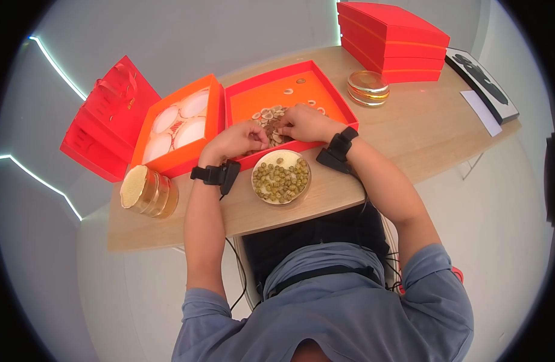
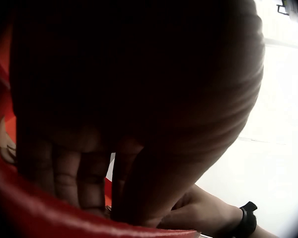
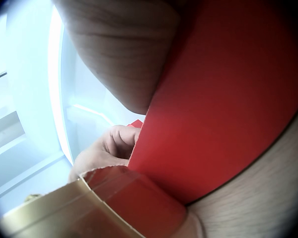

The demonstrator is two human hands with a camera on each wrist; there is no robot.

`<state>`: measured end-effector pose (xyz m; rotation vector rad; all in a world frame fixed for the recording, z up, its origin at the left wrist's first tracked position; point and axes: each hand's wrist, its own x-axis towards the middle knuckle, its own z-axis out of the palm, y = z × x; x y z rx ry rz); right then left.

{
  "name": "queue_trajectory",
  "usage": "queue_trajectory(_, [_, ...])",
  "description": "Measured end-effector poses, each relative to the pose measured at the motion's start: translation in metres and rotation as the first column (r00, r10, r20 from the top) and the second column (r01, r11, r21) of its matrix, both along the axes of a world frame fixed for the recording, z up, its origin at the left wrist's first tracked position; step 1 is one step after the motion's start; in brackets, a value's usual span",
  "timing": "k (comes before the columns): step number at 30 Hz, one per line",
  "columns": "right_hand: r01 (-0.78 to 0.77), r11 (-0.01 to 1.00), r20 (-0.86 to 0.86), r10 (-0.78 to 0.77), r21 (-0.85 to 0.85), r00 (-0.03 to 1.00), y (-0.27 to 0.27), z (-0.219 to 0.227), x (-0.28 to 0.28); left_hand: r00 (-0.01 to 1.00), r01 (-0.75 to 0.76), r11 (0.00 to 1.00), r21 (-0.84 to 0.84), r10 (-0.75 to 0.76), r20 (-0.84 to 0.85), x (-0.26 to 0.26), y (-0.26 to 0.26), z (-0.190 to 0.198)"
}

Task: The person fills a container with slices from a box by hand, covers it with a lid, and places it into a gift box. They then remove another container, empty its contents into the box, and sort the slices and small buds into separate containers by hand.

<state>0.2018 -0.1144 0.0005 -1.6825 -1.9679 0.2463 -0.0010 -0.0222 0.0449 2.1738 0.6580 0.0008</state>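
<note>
A heap of dried slices (image 1: 269, 114), pale in the middle with brown rims, lies in the near part of a shallow red box (image 1: 241, 95) with an orange floor. My left hand (image 1: 238, 139) reaches over the near left of this box, fingers bent beside the heap. In the left wrist view its fingers (image 2: 67, 171) point down behind the red rim. Over the heap's right side, my right hand (image 1: 310, 125) has its fingertips down among the slices; I cannot tell what they hold. A round container of olive-green balls (image 1: 280, 181) stands just in front of the box.
Left of it, an orange-red box (image 1: 215, 105) holds several white round lids (image 1: 190, 131). A golden-lidded jar (image 1: 151, 192) stands front left, red bags (image 1: 111, 114) behind. At the back right are stacked clear round containers (image 1: 368, 88), stacked red boxes (image 1: 395, 42) and a framed picture (image 1: 482, 84).
</note>
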Motion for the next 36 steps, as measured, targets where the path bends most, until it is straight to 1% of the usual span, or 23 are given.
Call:
queue_trajectory(3, [0.013,1.0,0.011,-0.013,-0.018,1.0,-0.002,0.002,-0.001,0.993,0.034,0.985,-0.167,-0.014,0.117,-0.004,0.012,-0.002])
queue_trajectory(6, [0.01,0.999,0.013,-0.01,-0.031,1.0,-0.005,0.007,-0.003,0.969,0.17,0.972,-0.164,-0.134,0.209,-0.009,0.011,0.002])
queue_trajectory(9, [-0.002,1.0,-0.002,0.002,-0.023,1.0,-0.004,0.005,-0.002,0.975,0.185,0.971,-0.15,-0.162,0.154,-0.007,-0.001,0.011])
queue_trajectory(12, [-0.006,1.0,0.012,0.006,-0.019,1.0,0.0,0.001,0.0,0.976,0.145,0.983,-0.117,-0.122,0.18,-0.006,0.001,0.004])
queue_trajectory(15, [-0.001,1.0,0.013,0.002,-0.025,1.0,0.0,0.003,-0.001,0.995,0.044,0.994,-0.1,-0.035,0.093,-0.007,0.006,0.003])
queue_trajectory(16, [0.0,1.0,0.009,0.0,-0.03,1.0,-0.002,0.003,-0.001,0.997,0.049,0.998,0.034,-0.051,0.053,-0.006,0.005,0.003])
queue_trajectory(18, [0.001,1.0,0.0,-0.001,-0.023,1.0,-0.003,0.004,-0.001,0.997,0.071,0.953,0.294,-0.065,-0.029,-0.004,0.003,0.0])
queue_trajectory(21, [-0.007,1.0,0.007,0.007,0.015,1.0,-0.001,0.002,-0.002,0.992,0.056,0.94,0.336,-0.013,-0.128,-0.001,0.01,-0.01])
queue_trajectory(25, [-0.031,0.998,0.004,0.031,0.047,1.0,0.003,-0.005,0.002,0.991,0.089,0.935,0.343,-0.048,-0.126,0.002,0.013,-0.013])
queue_trajectory(28, [-0.035,0.999,-0.023,0.036,0.021,0.999,0.001,-0.003,0.0,0.988,0.085,0.955,0.283,-0.046,-0.144,0.002,0.015,-0.013])
queue_trajectory(29, [-0.021,0.999,0.018,0.022,-0.046,1.0,0.001,0.001,0.0,0.987,0.078,0.964,0.254,-0.04,-0.154,0.002,0.016,-0.012])
queue_trajectory(31, [-0.018,0.999,0.025,0.019,-0.037,0.999,0.001,0.0,0.0,0.986,0.06,0.976,0.209,-0.025,-0.165,0.001,0.017,-0.013])
queue_trajectory(36, [-0.035,0.999,-0.017,0.035,0.021,0.999,0.006,-0.008,0.003,0.988,0.091,0.974,0.206,-0.062,-0.141,-0.003,0.009,-0.006])
